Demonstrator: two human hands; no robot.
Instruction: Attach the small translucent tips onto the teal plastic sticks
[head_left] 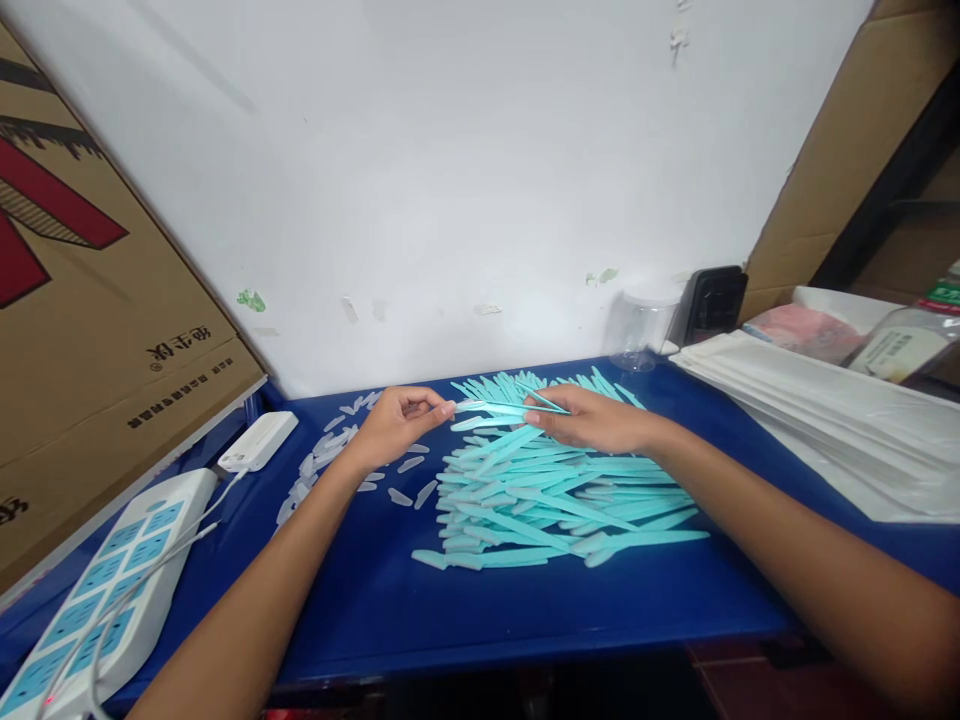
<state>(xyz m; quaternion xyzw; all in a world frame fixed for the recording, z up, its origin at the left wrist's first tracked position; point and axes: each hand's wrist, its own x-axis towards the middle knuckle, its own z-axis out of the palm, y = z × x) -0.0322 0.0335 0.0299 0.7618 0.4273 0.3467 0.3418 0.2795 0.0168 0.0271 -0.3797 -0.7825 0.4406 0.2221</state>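
My right hand point(589, 418) is closed around a few turquoise eyebrow razors point(501, 409), their blade ends pointing left. With thumb and forefinger, my left hand point(397, 425) pinches the whitish tip of one of these razors; whether a separate cap is between the fingers is too small to tell. Under and behind my right hand lies a big pile of the same turquoise razors point(525, 500), many with whitish blade ends to the left. Small clear plastic blade caps point(322, 452) are scattered on the blue table point(480, 615), partly hidden by my left forearm.
A white power strip point(120, 590) with cables and a white adapter point(259, 440) lie on the left beside a cardboard box point(112, 270). A clear jar point(643, 325) and a black object point(716, 303) stand against the wall. White bags point(832, 420) and a bottle point(907, 335) are at right.
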